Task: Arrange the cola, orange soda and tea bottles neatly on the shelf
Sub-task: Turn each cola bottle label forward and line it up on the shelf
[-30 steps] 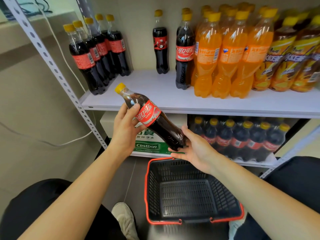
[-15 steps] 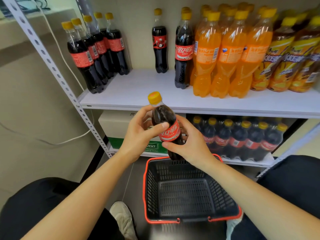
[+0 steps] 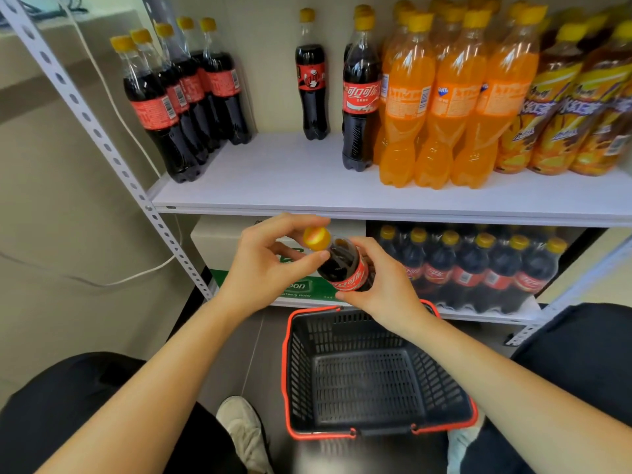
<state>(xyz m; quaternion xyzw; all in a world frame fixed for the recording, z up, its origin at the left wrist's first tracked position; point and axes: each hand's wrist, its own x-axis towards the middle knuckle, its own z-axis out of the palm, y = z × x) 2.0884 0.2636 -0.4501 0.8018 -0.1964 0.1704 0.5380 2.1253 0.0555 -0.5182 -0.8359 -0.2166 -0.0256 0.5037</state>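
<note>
A cola bottle (image 3: 343, 268) with a yellow cap and red label is held in both hands below the shelf's front edge, its cap tilted toward me. My left hand (image 3: 266, 265) pinches its neck just under the cap. My right hand (image 3: 379, 285) grips its body around the label. On the white shelf (image 3: 273, 186) a row of cola bottles (image 3: 178, 97) stands at the left, two colas (image 3: 360, 94) in the middle, orange soda bottles (image 3: 448, 100) beside them, and tea bottles (image 3: 574, 107) at the right.
A black basket with a red rim (image 3: 376, 374) sits on the floor between my knees. The lower shelf holds a pack of cola bottles (image 3: 472, 268) and a water carton (image 3: 236, 248). A perforated metal upright (image 3: 102, 138) runs down the left.
The bottle went from lying slanted across both hands to nearly upright, cap now tipped toward me. My left hand slid up to its neck; my right hand moved from its base to its label.
</note>
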